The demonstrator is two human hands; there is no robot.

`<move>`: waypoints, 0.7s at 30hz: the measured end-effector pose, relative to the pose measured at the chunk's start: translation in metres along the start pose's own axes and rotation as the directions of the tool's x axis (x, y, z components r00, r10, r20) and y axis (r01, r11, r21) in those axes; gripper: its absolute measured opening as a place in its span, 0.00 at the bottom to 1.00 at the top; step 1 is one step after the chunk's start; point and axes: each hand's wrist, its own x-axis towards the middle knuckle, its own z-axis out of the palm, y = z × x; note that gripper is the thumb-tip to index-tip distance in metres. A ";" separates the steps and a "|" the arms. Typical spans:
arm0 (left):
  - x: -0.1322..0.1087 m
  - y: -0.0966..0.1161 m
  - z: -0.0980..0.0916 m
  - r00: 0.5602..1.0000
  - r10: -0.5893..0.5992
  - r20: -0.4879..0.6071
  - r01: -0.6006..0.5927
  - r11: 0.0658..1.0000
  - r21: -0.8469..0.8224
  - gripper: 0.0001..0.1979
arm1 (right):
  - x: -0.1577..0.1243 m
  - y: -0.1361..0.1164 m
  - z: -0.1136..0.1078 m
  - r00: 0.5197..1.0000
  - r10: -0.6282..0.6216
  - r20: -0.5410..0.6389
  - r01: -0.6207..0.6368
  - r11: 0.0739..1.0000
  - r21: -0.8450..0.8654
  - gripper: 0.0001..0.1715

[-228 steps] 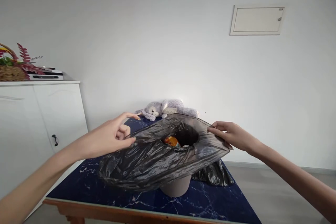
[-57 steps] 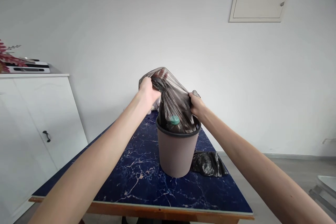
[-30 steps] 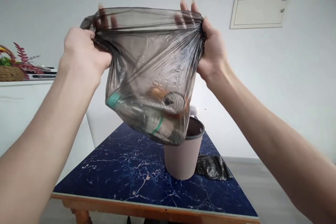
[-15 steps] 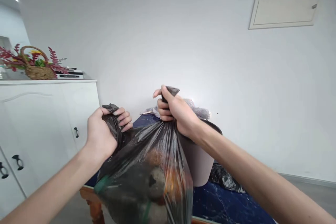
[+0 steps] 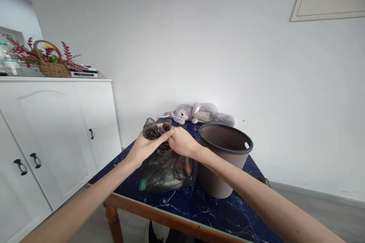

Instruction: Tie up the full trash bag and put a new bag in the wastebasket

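Note:
A filled dark garbage bag (image 5: 164, 171) sits on the blue marble-pattern table (image 5: 216, 212), just left of a taupe waste bin (image 5: 224, 159) with a dark rim. My left hand (image 5: 144, 146) and my right hand (image 5: 182, 142) meet above the bag, both pinched round its gathered top ends. A green cap and something orange show through the plastic. The bin stands upright, its inside bare of any liner.
A grey plush toy (image 5: 199, 113) lies at the table's far edge by the wall. A white cabinet (image 5: 51, 140) stands to the left, with a wicker flower basket (image 5: 51, 64) on top. A crumpled dark bag (image 5: 264, 180) peeks out behind my right arm.
The bag, lifted out of the bin, has come down onto the table left of it. My hands have drawn together over its gathered top.

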 end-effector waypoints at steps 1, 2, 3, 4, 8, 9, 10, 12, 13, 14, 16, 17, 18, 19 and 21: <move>-0.002 -0.006 0.002 1.000 0.005 -0.025 -0.005 1.000 -0.012 0.21 | -0.001 0.004 0.003 1.000 -0.016 0.026 0.017 0.999 -0.036 0.12; -0.004 -0.011 0.004 0.998 0.001 -0.065 -0.003 1.000 -0.029 0.22 | -0.001 0.007 0.006 0.998 -0.036 0.054 0.040 0.997 -0.066 0.12; -0.005 -0.016 0.006 0.994 -0.011 -0.105 0.006 0.999 -0.048 0.23 | -0.002 0.010 0.009 0.995 -0.055 0.078 0.062 0.995 -0.081 0.12; -0.006 -0.020 0.008 0.990 -0.027 -0.137 0.018 0.998 -0.068 0.23 | -0.003 0.012 0.011 0.992 -0.076 0.102 0.085 0.992 -0.089 0.12; -0.005 -0.033 0.008 0.964 -0.090 -0.250 0.044 0.981 -0.187 0.25 | -0.014 0.021 0.014 0.983 -0.140 0.122 0.143 0.990 -0.017 0.12; -0.003 -0.034 0.007 0.951 -0.125 -0.284 0.063 0.974 -0.217 0.26 | -0.018 0.025 0.013 0.984 -0.135 0.120 0.132 0.991 0.032 0.14; -0.002 -0.036 0.005 0.934 -0.169 -0.314 0.092 0.965 -0.244 0.27 | -0.022 0.029 0.013 0.985 -0.120 0.122 0.109 0.989 0.096 0.17; -0.001 -0.037 0.000 0.906 -0.245 -0.345 0.150 0.948 -0.281 0.31 | -0.031 0.038 0.014 0.988 -0.079 0.135 0.045 0.970 0.241 0.23; -0.002 -0.038 -0.002 0.899 -0.266 -0.348 0.167 0.942 -0.290 0.32 | -0.036 0.043 0.015 0.989 -0.063 0.137 0.016 0.948 0.318 0.24; -0.003 -0.038 -0.004 0.895 -0.280 -0.347 0.179 0.939 -0.295 0.34 | -0.040 0.047 0.018 0.991 -0.049 0.124 -0.006 0.912 0.409 0.26; -0.008 -0.039 -0.005 0.891 -0.302 -0.340 0.208 0.935 -0.288 0.36 | -0.047 0.054 0.025 0.998 -0.018 0.068 -0.025 0.810 0.586 0.27; -0.011 -0.039 -0.005 0.891 -0.314 -0.327 0.228 0.934 -0.274 0.37 | -0.048 0.057 0.028 0.999 0.010 0.030 -0.027 0.748 0.663 0.27; -0.015 -0.039 -0.005 0.899 -0.317 -0.303 0.244 0.936 -0.254 0.37 | -0.049 0.059 0.032 0.999 0.051 -0.010 -0.028 0.688 0.725 0.27; -0.018 -0.039 -0.005 0.913 -0.309 -0.268 0.250 0.940 -0.232 0.37 | -0.048 0.061 0.035 0.994 0.100 -0.046 -0.029 0.639 0.769 0.28; -0.024 -0.041 -0.004 0.948 -0.265 -0.175 0.232 0.955 -0.186 0.34 | -0.044 0.064 0.040 0.977 0.191 -0.097 -0.036 0.593 0.804 0.29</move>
